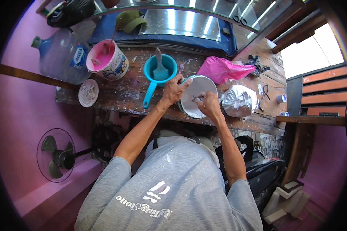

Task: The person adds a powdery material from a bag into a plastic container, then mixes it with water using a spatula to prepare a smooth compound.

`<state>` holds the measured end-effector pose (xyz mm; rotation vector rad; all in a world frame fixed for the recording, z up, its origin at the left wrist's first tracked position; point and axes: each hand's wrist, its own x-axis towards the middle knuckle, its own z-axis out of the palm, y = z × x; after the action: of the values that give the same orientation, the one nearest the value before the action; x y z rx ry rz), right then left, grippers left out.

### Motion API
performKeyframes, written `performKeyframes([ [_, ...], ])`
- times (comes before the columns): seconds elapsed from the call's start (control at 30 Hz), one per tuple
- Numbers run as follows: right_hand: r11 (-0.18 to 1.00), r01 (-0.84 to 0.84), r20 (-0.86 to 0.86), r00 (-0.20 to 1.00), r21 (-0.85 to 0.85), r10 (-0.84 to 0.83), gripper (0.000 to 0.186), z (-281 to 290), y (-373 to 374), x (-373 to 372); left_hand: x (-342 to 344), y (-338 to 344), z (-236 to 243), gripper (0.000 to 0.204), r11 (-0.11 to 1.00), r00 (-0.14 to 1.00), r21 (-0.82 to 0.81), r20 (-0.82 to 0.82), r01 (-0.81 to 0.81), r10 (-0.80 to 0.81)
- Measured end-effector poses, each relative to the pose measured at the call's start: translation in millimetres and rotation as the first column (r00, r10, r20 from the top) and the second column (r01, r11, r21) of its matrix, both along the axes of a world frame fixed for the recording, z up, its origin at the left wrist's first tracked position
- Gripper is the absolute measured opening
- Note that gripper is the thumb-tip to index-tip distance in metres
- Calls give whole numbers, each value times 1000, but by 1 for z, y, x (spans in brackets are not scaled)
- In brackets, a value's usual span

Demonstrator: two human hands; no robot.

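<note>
My left hand (175, 89) grips the left rim of a round container (192, 108) with pale grey-white contents, its thumb lying over the rim. My right hand (207, 103) is closed over the middle of the container, holding something I cannot make out. Just left of them sits a teal dipper (149, 94) with a pale scraper or brush (160, 71) in it. Right of the container lies a crumpled foil-covered item (239, 101), with a pink plastic bag (221, 70) behind it.
The worn wooden table (119, 96) carries a bucket of pink paint (117, 67), a round lid (88, 93), a water jug (56, 61) and a blue mat (119, 34) with a metal sheet. A fan (58, 156) stands lower left; a dark motorbike (258, 165) is lower right.
</note>
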<state>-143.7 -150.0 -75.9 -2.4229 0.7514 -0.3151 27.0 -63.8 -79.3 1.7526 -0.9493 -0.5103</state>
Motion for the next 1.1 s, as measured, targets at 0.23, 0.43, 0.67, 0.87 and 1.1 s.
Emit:
performKeyframes([
  [0.23, 965, 190, -57, 977, -179, -203, 16, 2, -4, -7, 1, 3, -3, 46, 1000, 1000, -27, -13, 11, -11],
  [0.43, 992, 40, -116, 993, 117, -26, 17, 15, -2, 7, -2, 4, -5, 49, 1000, 999, -23, 30, 10, -10],
  [0.67, 987, 152, -89, 984, -51, -156, 20, 9, -9, 1, 9, 17, 0, 47, 979, 999, 203, -50, 13, -3],
  [0.87, 995, 61, -72, 995, -84, -67, 15, 7, 6, -8, 28, 54, -10, 62, 894, 958, 397, 100, 208, -267],
  [1.1, 975, -121, -107, 989, -188, 102, 17, 10, -2, 1, 2, 76, 13, 56, 927, 947, 294, -286, 234, -149],
])
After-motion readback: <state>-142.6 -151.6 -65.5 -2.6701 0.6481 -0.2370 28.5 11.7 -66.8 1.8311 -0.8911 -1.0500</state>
